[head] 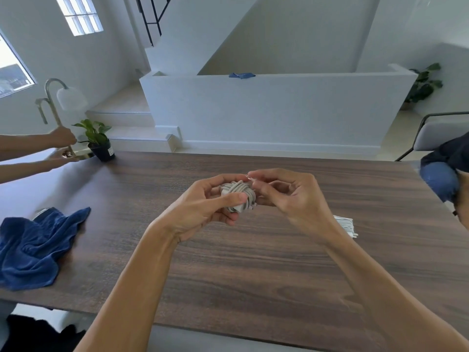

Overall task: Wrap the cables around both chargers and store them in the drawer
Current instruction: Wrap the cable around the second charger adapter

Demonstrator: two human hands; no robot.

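A white charger [237, 196] with its pale cable wound round it is held above the middle of the wooden table [253, 262]. My left hand [203, 207] grips the wrapped charger, thumb across the coils. My right hand [286, 194] pinches the cable's plug end at the top right of the bundle. A second charger [346, 226], white with cable wrapped on it, lies on the table to the right, partly hidden behind my right forearm. No drawer is in view.
A crumpled blue towel [38, 247] lies at the table's left edge. A potted plant [100, 142] and a lamp [63, 102] stand at the far left corner, where another person's hands [62, 148] work. A chair [436, 135] and a second person are at the right.
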